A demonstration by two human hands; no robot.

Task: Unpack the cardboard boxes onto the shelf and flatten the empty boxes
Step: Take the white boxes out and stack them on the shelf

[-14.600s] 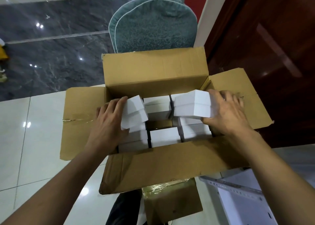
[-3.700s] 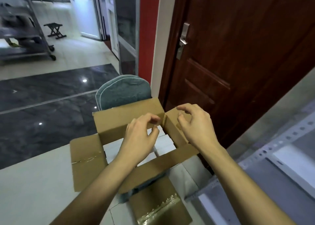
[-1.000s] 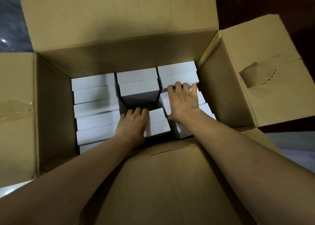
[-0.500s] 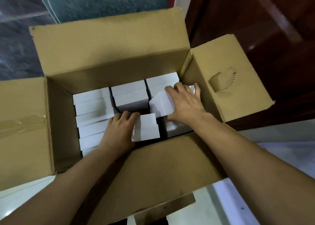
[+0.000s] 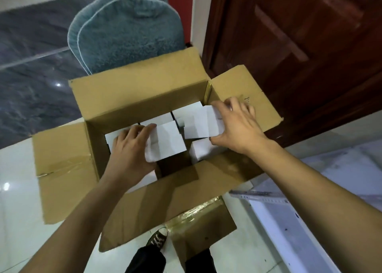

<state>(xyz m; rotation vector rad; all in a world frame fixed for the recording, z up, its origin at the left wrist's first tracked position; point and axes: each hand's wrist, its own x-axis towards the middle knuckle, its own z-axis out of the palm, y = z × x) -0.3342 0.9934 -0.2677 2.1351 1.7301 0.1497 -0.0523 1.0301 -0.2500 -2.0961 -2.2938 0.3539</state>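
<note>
Left hand [image 5: 132, 148] pinches one white box [image 5: 165, 141], right hand [image 5: 237, 128] another [image 5: 201, 124]; each grip should squeeze evenly, lifting straight above the carton [image 5: 132, 95].

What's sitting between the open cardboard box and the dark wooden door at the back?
Nothing in the head view: the box's right flap reaches toward the door, and the strip between them is dark and bare.

Matt brown cardboard box [image 5: 140, 95] (glossy tape [image 5: 194, 212]), matt white cartons [image 5: 167, 142], polished floor tiles [image 5: 16, 169].
</note>
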